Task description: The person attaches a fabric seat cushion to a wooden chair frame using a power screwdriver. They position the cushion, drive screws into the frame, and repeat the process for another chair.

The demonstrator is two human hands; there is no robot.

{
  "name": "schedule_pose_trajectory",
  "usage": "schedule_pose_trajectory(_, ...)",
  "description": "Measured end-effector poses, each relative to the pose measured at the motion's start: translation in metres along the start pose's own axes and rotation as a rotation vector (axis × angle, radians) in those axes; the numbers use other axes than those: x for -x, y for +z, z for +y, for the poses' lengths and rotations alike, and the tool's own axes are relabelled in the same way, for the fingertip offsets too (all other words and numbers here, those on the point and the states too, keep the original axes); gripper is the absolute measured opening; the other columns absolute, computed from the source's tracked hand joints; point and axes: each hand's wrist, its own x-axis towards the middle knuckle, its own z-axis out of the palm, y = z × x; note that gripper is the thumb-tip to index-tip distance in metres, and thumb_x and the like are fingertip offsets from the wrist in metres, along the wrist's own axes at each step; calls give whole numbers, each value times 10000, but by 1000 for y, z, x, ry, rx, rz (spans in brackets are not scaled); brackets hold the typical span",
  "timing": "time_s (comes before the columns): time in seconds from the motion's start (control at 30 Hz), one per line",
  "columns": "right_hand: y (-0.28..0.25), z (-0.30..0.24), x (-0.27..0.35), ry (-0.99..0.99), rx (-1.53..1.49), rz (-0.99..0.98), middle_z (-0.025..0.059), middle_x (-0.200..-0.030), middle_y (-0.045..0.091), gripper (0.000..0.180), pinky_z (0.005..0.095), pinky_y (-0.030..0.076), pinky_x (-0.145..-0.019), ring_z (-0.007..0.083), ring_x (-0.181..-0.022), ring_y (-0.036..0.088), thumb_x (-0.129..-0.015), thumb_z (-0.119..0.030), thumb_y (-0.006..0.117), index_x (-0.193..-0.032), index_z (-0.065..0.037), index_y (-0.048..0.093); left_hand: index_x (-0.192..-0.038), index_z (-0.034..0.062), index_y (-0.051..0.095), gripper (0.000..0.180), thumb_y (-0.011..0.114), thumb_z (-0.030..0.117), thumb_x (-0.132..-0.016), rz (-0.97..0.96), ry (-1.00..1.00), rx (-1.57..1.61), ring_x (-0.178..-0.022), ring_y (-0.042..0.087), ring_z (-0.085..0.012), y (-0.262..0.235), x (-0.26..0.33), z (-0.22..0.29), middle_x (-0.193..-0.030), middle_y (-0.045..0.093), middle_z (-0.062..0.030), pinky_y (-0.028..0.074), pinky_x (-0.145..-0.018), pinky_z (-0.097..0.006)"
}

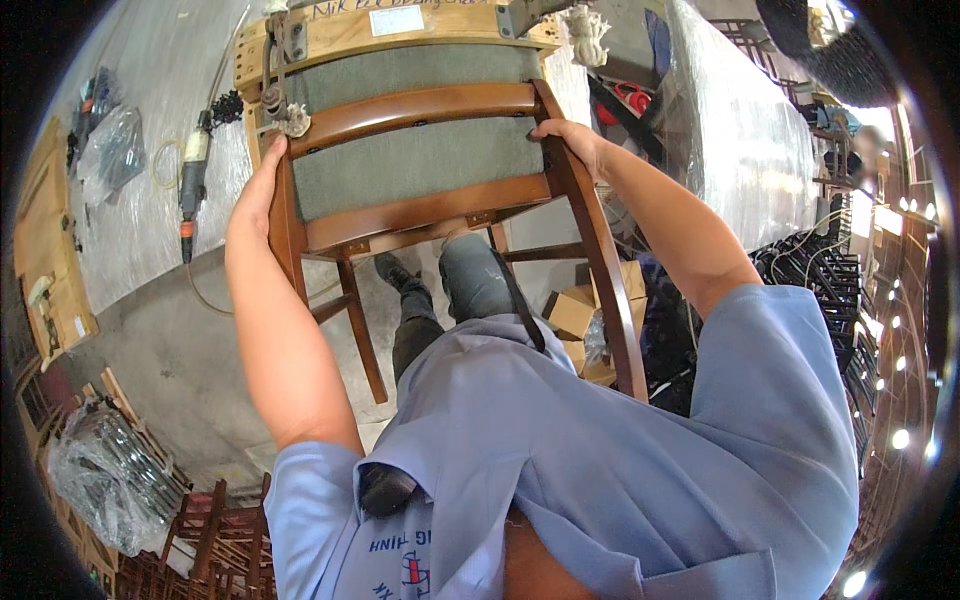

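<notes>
A brown wooden chair frame [430, 205], with a curved top rail and slim legs, is in front of me. My left hand [258, 195] is closed on its left back post, thumb along the post near the top and the other fingers mostly hidden. On the opposite side my right hand [575, 143] grips the right back post, with the thumb over its inner edge. Behind the chair back is a grey padded panel [400, 75], topped by a pale wooden jig board [455, 25]. A metal clamp with a ragged cloth-wrapped tip [294, 122] is close beside my left hand.
A corded power screwdriver [193, 170] hangs at the left, near a plastic-wrapped surface [130, 240]. Cardboard boxes [572, 312] lie beyond the chair's right leg. Wrapped chair parts [110, 470] stand at lower left. Another plastic-covered surface [745, 130] is at the right.
</notes>
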Motion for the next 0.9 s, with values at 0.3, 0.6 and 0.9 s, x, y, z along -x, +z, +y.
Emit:
schedule_pose_trajectory(0.3,-11,7,-15,-194,281,152,174,-1125,666,504,367,490,-893,287,-979,630,-778,-348,724,-1112,27,685,-1594,96,329,1047,593,771,-838,9,-94,-15,-1554,193,-272,-1,0,2,-1667,259,-146,131,-1245,-438)
schedule_pose_trajectory(0.6,-15,23,-43,-254,360,272,204,-942,722,567,405,515,-854,295,-925,692,-780,-340,723,-1076,141,684,-1560,-8,354,1065,580,765,-863,-80,-281,168,-1535,244,-285,-3,11,10,-1623,333,-200,175,-1235,-415)
schedule_pose_trajectory(0.9,-16,16,-37,-308,458,314,216,-867,713,514,398,522,-764,289,-802,681,-755,-372,743,-921,114,722,-1526,-76,370,1122,586,787,-842,61,-131,-4,-1520,279,-311,3,0,2,-1614,332,-226,195,-1232,-402)
